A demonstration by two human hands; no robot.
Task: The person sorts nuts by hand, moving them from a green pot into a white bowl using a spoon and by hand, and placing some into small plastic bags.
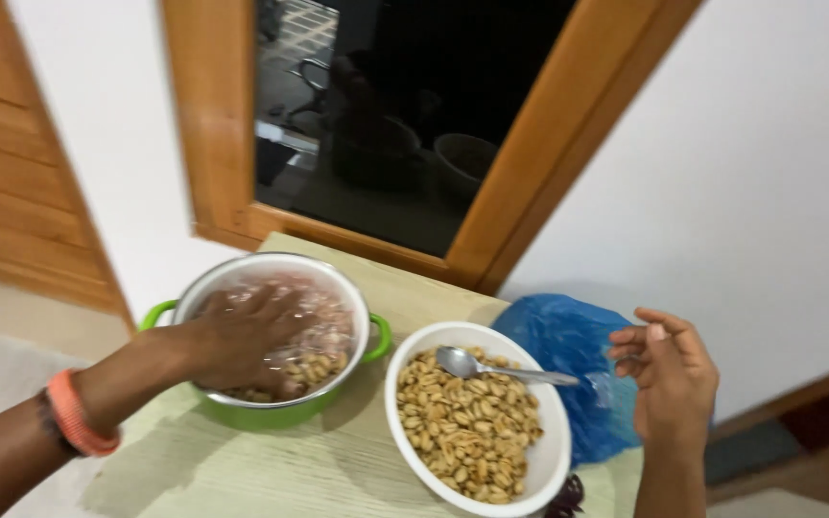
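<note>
Left hand (242,338) is down inside the green pot (266,414), palm flat and fingers spread, pressing on a clear plastic bag (323,326) of peanuts that fills the pot; it presses on the film rather than pinching it. An orange wristband (77,414) sits on that forearm. Right hand (669,376) hangs in the air over to the right, fingers loosely curled and half open, nothing in it, just beside the blue plastic bag (568,355). Pot stands on the left part of the pale green table (271,470), white inside, green handles sticking out on both sides, peanuts showing through the plastic near the front rim. Right next to it, almost touching the pot's right handle, a white bowl (554,459) heaped w/ peanuts (467,432). A metal spoon (491,367) lies across the bowl's top, its scoop on the nuts, handle pointing right twd the blue bag. Blue bag is crumpled behind and to the right of the bowl, partly hidden by its rim. Something small and dark (568,497) peeks out at the bowl's lower right edge, can't tell what. Behind the table: white wall and a wood-framed dark window (213,125).
</note>
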